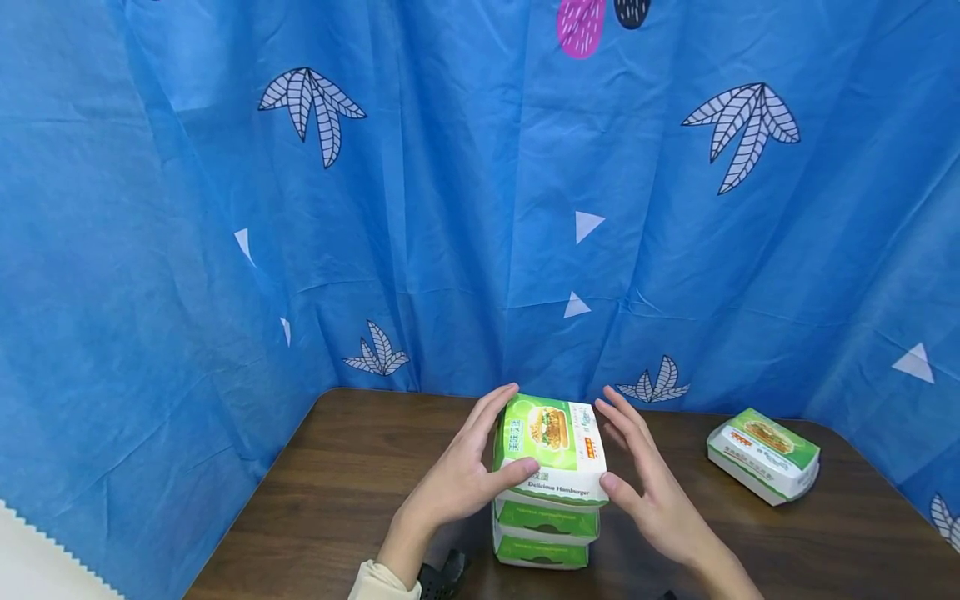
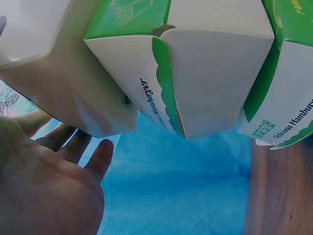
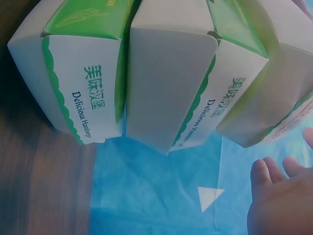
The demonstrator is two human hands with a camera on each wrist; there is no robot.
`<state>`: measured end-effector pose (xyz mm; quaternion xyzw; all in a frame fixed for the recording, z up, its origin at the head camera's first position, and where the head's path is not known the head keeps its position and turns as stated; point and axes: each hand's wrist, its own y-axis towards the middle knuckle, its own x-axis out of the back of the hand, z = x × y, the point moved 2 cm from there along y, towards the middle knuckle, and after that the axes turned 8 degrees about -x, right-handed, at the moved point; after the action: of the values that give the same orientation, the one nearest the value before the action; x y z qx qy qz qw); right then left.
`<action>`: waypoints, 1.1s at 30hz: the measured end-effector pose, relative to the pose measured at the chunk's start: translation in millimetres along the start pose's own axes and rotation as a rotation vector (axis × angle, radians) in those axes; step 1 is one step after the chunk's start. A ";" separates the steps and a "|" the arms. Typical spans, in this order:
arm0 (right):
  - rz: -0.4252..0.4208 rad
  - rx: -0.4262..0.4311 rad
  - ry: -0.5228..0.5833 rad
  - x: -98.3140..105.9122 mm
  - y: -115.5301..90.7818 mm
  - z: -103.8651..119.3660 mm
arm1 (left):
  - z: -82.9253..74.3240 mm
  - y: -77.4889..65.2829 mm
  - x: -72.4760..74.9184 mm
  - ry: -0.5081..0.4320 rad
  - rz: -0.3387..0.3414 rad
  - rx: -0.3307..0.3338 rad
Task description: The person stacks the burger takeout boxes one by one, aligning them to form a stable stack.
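Note:
Three green-and-white hamburger boxes stand stacked in the head view: a top box [image 1: 551,429], a middle box [image 1: 547,522] and a bottom box [image 1: 542,552]. The top one shows a burger picture and sits slightly askew. My left hand [image 1: 468,471] is at its left side, fingers extended, the thumb overlapping its front edge. On the other side my right hand [image 1: 656,492] has spread fingers, with the thumb tip near the front right corner. In the right wrist view, a gap shows between the right hand's fingers [image 3: 262,172] and the top box [image 3: 274,93].
Another hamburger box [image 1: 763,454] lies on the brown wooden table [image 1: 337,483] at the right, turned at an angle. Behind the table hangs a blue curtain [image 1: 465,208] with leaf and triangle prints. A black strap [image 1: 442,577] is at the left wrist.

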<state>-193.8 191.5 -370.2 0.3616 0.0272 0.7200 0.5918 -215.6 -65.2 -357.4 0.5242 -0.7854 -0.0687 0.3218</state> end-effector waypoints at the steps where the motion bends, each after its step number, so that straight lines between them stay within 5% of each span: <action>1: -0.004 0.008 0.007 0.5 0.2 -0.3 | 0.0 0.0 -0.2 0.000 -0.002 0.002; 33: -0.073 0.125 0.001 19.5 2.1 -6.9 | 3.5 -0.3 -3.8 0.005 -0.023 -0.022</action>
<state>-200.2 210.5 -364.8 0.3963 0.0854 0.6948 0.5940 -216.5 -62.9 -361.9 0.5299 -0.7777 -0.0798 0.3285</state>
